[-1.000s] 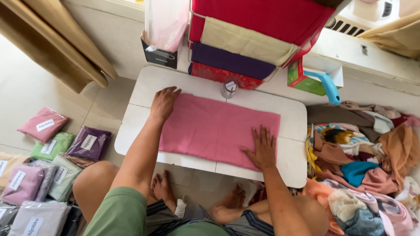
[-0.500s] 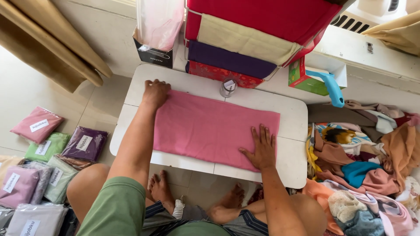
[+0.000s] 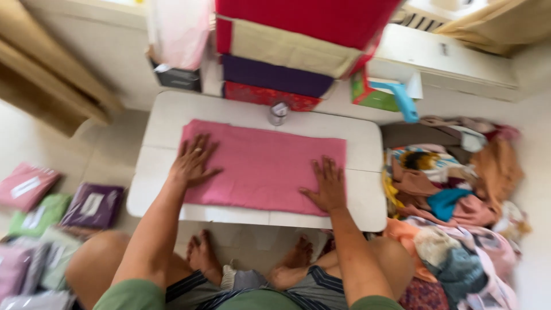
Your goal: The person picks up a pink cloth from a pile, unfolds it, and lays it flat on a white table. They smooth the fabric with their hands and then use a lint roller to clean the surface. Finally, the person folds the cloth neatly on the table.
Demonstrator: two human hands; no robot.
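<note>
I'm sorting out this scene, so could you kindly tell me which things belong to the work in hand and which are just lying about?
In hand:
- left hand, flat on the pink cloth
- right hand, flat on the same cloth
- white table under it

Lying about:
- small tin
- stacked boxes
- bagged cloths on the floor
- clothes heap
</note>
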